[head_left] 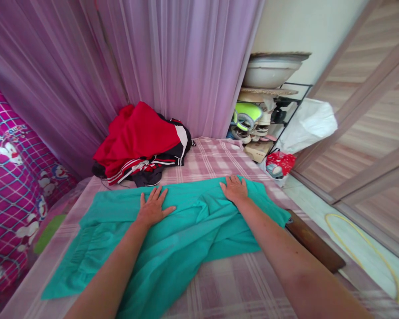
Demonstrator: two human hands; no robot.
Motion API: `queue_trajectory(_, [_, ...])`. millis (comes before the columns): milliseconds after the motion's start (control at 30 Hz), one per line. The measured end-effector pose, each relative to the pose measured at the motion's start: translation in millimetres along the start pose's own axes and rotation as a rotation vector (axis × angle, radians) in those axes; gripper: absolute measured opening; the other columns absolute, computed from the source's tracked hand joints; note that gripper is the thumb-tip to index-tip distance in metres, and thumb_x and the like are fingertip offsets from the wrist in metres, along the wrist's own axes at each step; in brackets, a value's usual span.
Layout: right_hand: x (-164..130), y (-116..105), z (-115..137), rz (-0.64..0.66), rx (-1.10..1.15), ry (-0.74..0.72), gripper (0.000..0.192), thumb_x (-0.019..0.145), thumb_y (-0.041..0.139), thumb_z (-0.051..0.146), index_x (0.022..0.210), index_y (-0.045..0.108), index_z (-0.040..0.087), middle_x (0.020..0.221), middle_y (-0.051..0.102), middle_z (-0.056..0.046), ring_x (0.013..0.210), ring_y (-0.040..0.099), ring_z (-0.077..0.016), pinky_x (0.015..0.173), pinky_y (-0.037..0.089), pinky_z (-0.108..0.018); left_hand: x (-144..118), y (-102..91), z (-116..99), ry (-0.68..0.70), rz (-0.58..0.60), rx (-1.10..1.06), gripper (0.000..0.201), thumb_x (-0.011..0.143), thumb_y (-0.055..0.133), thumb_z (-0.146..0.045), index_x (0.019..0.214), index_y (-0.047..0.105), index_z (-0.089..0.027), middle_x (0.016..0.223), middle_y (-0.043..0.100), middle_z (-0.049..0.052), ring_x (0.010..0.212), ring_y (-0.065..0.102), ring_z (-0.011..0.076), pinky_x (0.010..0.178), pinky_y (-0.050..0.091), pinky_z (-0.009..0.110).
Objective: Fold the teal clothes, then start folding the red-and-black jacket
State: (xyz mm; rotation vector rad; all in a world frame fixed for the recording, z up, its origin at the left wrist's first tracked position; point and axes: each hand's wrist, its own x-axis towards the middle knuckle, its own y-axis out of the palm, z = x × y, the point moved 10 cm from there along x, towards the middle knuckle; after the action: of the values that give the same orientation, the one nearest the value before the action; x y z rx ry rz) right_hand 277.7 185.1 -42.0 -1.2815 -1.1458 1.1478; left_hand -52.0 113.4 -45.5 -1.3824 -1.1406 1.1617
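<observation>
No lettering can be read with certainty. On the pink cartoon-print fabric [9, 177] at nine o'clock, a short word in small blue letters stands above a cartoon figure, too blurred to make out. The red packet [279, 163] at two o'clock carries print, equally illegible.

My left grip [153, 209] and right grip [234, 189] lie flat on the cloth [186, 239] spread across the bed [219, 164]; behind it sits a clothes heap [141, 141], a shelf rack [269, 119] to the right.
</observation>
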Motion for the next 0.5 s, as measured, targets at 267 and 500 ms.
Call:
queue_trajectory(267, [12, -36, -61, -0.151, 0.051, 0.12, 0.054, 0.103, 0.031, 0.041, 0.145, 0.052, 0.015, 0.141, 0.059, -0.02, 0.129, 0.054, -0.0334, 0.106, 0.039, -0.049, 0, -1.1, 0, -0.003, -0.017, 0.016, 0.08, 0.092, 0.041, -0.067, 0.16, 0.026, -0.027, 0.168, 0.018, 0.009, 0.154, 0.017, 0.0341, 0.12, 0.01, 0.067])
queue_trajectory(500, [38, -27, -78, 0.008, 0.115, 0.006, 0.042, 0.097, 0.051, 0.04, 0.132, 0.065, 0.022, 0.135, 0.066, -0.009, 0.124, 0.06, -0.027, 0.099, 0.046, -0.035, 1, 1.0, 1, -0.006, -0.031, 0.036, 0.078, 0.093, 0.042, -0.064, 0.159, 0.027, -0.026, 0.168, 0.016, 0.008, 0.154, 0.017, 0.0315, 0.119, 0.011, 0.068])
